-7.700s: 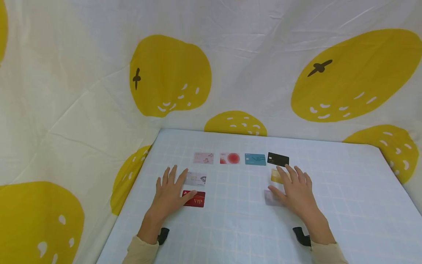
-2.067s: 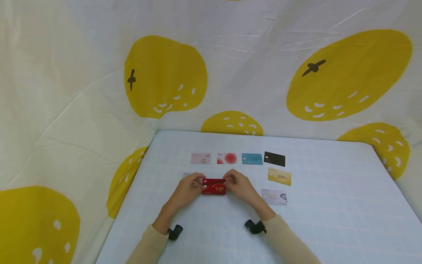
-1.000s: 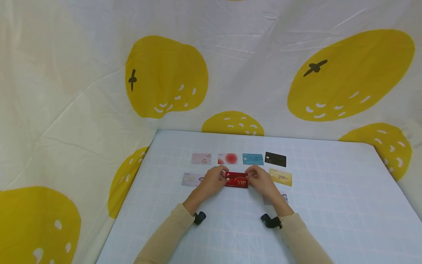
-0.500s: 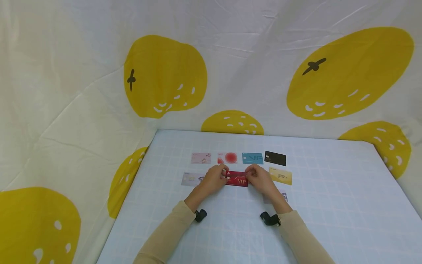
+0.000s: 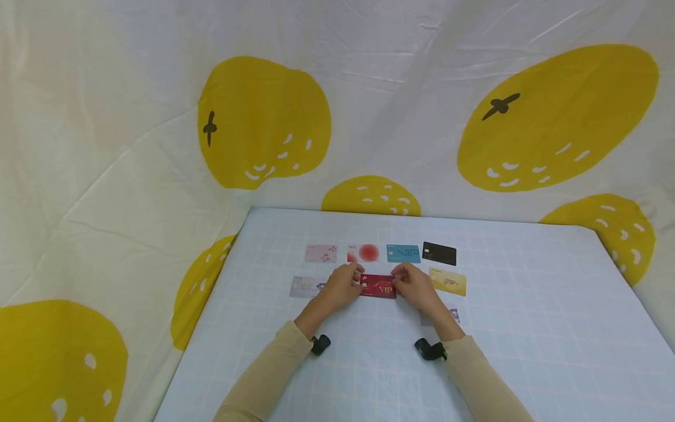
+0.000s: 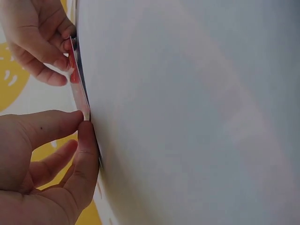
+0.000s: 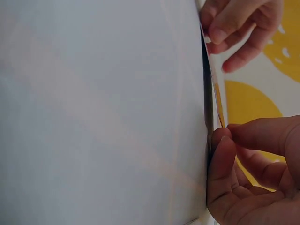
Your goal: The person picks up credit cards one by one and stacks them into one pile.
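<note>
A red VIP card is held level between both hands near the middle of the table, close over the cloth. My left hand pinches its left end between thumb and fingers. On the opposite end, my right hand pinches the card in the same way. In the left wrist view the card shows nearly edge-on, with the left thumb and fingertip at its near end. A silver card lies partly behind the left hand. Under the right wrist, another silver card is mostly hidden.
Behind the hands lie a pink card, a white card with a red circle, a teal card and a black card in a row. A gold card sits right of the right hand. A patterned curtain rises behind the table.
Both hands were spread open earlier, with the red card lying at left. They took it up by its ends and carried it right to the middle. Over the last second they barely moved.
</note>
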A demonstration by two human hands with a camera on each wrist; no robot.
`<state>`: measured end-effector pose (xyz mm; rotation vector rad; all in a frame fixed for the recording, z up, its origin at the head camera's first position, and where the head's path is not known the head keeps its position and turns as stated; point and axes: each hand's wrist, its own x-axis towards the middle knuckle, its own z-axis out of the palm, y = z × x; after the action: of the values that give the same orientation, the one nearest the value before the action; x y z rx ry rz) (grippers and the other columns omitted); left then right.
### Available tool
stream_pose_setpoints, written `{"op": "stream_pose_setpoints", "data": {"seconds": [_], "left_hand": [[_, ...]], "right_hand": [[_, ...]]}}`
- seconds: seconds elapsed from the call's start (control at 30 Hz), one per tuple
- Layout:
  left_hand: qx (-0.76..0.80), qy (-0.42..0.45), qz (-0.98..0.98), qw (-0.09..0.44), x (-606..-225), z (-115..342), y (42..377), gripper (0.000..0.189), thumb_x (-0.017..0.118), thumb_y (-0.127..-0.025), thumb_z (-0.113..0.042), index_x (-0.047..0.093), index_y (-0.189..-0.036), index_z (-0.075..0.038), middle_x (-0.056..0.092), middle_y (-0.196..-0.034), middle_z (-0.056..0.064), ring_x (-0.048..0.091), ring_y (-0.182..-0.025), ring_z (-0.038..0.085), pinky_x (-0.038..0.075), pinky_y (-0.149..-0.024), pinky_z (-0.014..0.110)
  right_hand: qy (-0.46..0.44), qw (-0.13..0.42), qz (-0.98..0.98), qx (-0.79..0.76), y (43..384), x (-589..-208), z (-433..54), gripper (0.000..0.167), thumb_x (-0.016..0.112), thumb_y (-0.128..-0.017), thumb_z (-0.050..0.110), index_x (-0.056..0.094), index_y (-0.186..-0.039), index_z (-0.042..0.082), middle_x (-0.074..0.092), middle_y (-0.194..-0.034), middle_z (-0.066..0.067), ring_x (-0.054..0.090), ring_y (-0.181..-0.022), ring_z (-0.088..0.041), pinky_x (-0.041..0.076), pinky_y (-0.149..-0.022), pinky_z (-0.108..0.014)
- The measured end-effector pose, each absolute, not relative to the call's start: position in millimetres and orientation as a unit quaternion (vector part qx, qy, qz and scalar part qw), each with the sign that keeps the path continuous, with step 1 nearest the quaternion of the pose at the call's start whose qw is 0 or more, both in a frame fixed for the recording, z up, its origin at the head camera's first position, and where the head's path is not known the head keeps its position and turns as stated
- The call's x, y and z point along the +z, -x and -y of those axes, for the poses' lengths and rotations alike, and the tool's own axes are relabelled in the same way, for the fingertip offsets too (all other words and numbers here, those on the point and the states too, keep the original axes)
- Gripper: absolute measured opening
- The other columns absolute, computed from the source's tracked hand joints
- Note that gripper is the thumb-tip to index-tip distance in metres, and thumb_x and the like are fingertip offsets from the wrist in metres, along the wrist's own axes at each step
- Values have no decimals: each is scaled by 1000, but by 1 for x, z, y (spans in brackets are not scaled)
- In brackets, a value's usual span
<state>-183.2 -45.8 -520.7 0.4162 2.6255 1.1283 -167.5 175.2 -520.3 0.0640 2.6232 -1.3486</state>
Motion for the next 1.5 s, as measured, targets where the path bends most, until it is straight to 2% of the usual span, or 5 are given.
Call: {"op": "stream_pose_setpoints", "data": {"seconds": [0.5, 1.07, 1.5], "left_hand": [[389, -137, -902, 126, -520, 48, 180, 35, 72, -92, -12, 60, -126, -9, 59, -102, 1, 56, -95, 18, 54, -81, 32], [389, -120, -905, 122, -515, 53, 175, 36, 74, -92, -18, 61, -125, -12, 61, -104, 1, 57, -93, 16, 55, -77, 30], [391, -126, -904, 114, -514, 75, 176, 38, 75, -92, -19, 63, -126, -10, 63, -108, 4, 61, -93, 16, 55, -81, 31]], "right_hand": [[-28, 107, -887, -449, 166, -521, -171, 20, 67, -95, 13, 61, -114, 8, 62, -102, -8, 58, -88, -24, 54, -78, -33], [-13, 87, -889, -449, 161, -518, -170, 21, 66, -97, 15, 61, -116, 9, 64, -105, -8, 60, -94, -26, 55, -84, -39], [43, 58, -876, -477, 159, -510, -149, 23, 70, -94, 13, 62, -115, 6, 64, -97, -6, 60, -89, -24, 56, -76, -32]]}}
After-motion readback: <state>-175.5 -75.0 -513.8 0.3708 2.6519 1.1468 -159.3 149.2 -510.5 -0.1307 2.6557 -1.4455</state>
